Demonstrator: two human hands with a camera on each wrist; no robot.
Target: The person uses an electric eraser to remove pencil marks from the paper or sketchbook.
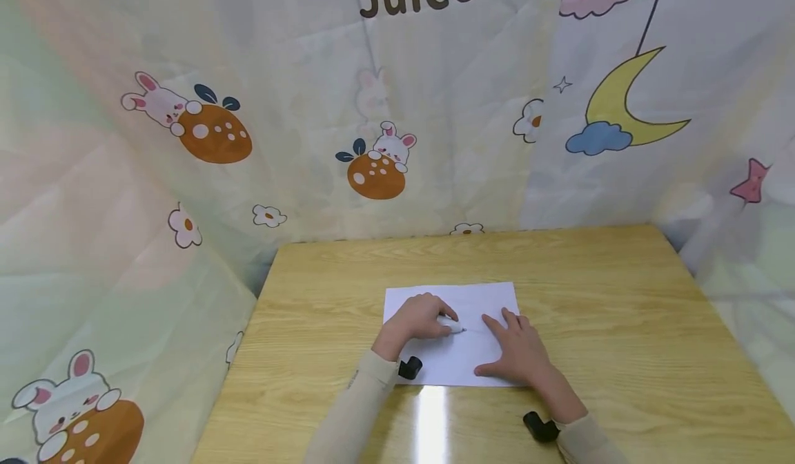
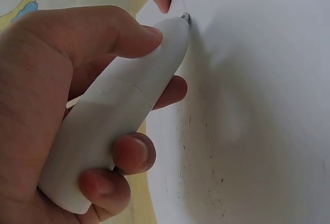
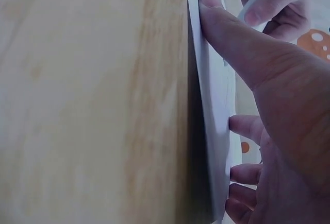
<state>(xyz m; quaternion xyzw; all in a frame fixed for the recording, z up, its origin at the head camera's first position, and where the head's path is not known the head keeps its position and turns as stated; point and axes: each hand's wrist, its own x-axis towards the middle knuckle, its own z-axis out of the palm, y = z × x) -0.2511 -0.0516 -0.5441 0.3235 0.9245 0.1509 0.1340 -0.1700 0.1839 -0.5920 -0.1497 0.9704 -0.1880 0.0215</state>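
My left hand (image 1: 424, 317) grips a white, rounded handheld tool that looks like an electric eraser (image 2: 116, 100). Its small metallic tip (image 2: 185, 17) is at the surface of a white sheet of paper (image 1: 448, 367). A faint line runs across the sheet from the tip toward my right hand (image 1: 520, 348). That hand rests on the right part of the paper with fingers spread, its thumb (image 3: 229, 23) near the front edge. Dark crumbs (image 2: 209, 157) are scattered over the paper beside the tool.
The paper lies on a wood-grain table (image 1: 323, 312). Behind it hangs a patterned cloth (image 1: 298, 105) with rabbits and a moon. Black wrist-worn pieces (image 1: 540, 427) sit at both cuffs.
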